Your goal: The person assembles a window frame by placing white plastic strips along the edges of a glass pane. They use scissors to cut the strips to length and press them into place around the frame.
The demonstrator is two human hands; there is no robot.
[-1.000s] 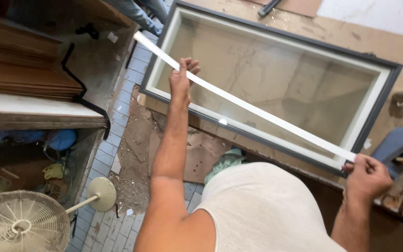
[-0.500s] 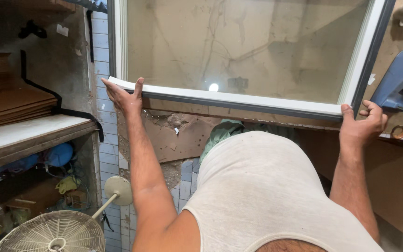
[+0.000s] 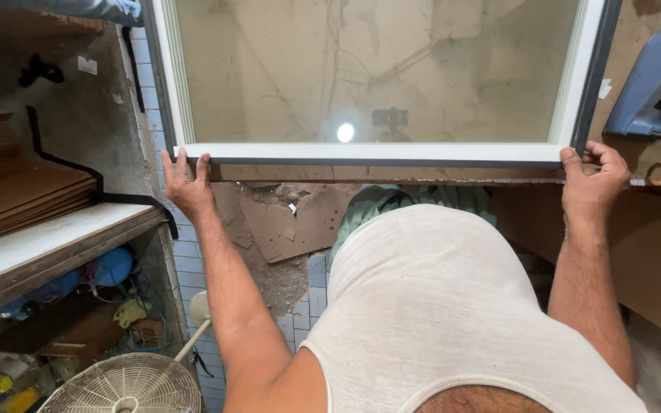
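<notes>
Since the frame one second earlier, the long white strip has been brought from a diagonal lie across the glass down to the near edge of the glazed window frame point(image 3: 170, 92), where it is now seen running level across the middle of the picture as the white strip point(image 3: 376, 152) along the bottom rail. Half a second ago it was already close to that edge but slightly slanted; it is now squared up with the dark outer rim. The left hand point(image 3: 185, 183), at centre left of the picture, is pressed against the strip's left end with fingers spread and extended upward; the grip is open and flat, more a push than a grasp. The right hand point(image 3: 592, 180), at centre right, is curled over the right corner of the frame, with the thumb at the strip's end; whether the strip itself is pinched cannot be told. Both arms are extended symmetrically. The change is judged to mean that the strip has been moved from carrying to seating position, and alignment at both corners appears to be what is in hand. Glass is seen above, with a bright reflected spot near centre. A wooden shelf point(image 3: 47, 245) at the left, a fan point(image 3: 120, 386) at the lower left and a blue object point(image 3: 648, 84) at the upper right are noted.
</notes>
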